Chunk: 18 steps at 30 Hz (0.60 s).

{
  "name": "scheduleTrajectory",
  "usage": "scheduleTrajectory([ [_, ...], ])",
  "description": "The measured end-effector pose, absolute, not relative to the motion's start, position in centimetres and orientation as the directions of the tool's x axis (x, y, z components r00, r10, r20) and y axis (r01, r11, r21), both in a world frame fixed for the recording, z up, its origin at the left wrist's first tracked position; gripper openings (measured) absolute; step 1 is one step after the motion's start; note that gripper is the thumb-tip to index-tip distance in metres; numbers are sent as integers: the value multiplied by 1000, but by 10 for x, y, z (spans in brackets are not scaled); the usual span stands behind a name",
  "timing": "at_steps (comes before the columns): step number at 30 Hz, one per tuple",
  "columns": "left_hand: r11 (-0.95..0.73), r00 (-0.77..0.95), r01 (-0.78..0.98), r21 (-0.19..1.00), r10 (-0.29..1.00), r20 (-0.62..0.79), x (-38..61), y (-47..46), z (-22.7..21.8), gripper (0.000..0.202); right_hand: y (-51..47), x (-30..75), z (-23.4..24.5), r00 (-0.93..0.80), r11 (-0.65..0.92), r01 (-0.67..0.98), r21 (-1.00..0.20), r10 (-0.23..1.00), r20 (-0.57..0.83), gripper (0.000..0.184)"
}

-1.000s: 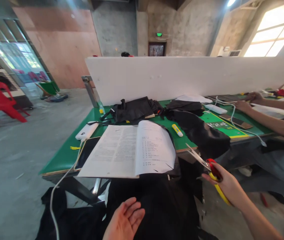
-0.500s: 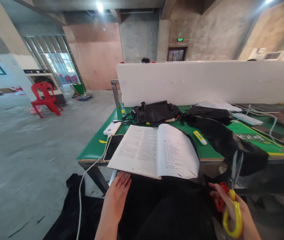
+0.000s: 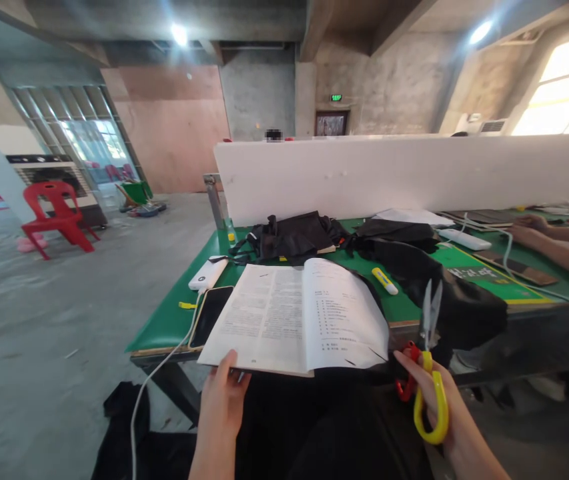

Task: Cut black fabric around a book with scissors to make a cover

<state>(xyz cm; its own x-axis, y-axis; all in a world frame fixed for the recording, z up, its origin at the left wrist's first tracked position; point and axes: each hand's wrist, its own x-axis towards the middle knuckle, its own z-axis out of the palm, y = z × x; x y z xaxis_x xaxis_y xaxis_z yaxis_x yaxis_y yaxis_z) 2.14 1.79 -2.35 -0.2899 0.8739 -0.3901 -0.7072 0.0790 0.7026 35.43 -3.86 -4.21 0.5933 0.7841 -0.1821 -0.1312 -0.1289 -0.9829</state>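
Note:
An open book [image 3: 264, 327] with printed pages lies at the near edge of the green table, its right page [image 3: 344, 320] curling up. My left hand [image 3: 224, 397] pinches the book's lower left edge, thumb on the page and fingers underneath. In my right hand [image 3: 439, 393] are scissors [image 3: 430, 320] with one yellow and one red handle, their blades pointing up and slightly apart. My right index finger reaches close to the book's lower right corner; whether it touches is unclear. Black cloth [image 3: 314, 427] covers the area below the book.
Left of the book are a phone [image 3: 210, 317] and a white power bank [image 3: 208, 273] with a cable. A yellow-and-white tube [image 3: 385, 281] and black cloth pieces [image 3: 414, 267] lie to the right. A white partition [image 3: 389, 177] stands behind. Another person's hands [image 3: 539, 233] rest at far right.
My left hand has gone from lying flat by the book's near edge to gripping that edge. The right hand still holds the scissors. The camera view has shifted right and upward.

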Motion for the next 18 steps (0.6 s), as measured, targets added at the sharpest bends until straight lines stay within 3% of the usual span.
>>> scheduleTrajectory([
  [5, 100, -305, -661, 743, 870, -388, 24, 15, -21, 36, -33, 361, -49, 602, -106, -106, -989, 784, -149, 41],
  [12, 7, -449, -651, 759, 803, -392, 36, 12, -12, 22, -33, 365, -34, 681, -93, -48, -994, 726, -101, 38],
  [18, -40, -585, -544, 838, 734, -344, 45, 19, 1, 24, -37, 361, -24, 641, -105, -22, -994, 762, -94, 31],
])
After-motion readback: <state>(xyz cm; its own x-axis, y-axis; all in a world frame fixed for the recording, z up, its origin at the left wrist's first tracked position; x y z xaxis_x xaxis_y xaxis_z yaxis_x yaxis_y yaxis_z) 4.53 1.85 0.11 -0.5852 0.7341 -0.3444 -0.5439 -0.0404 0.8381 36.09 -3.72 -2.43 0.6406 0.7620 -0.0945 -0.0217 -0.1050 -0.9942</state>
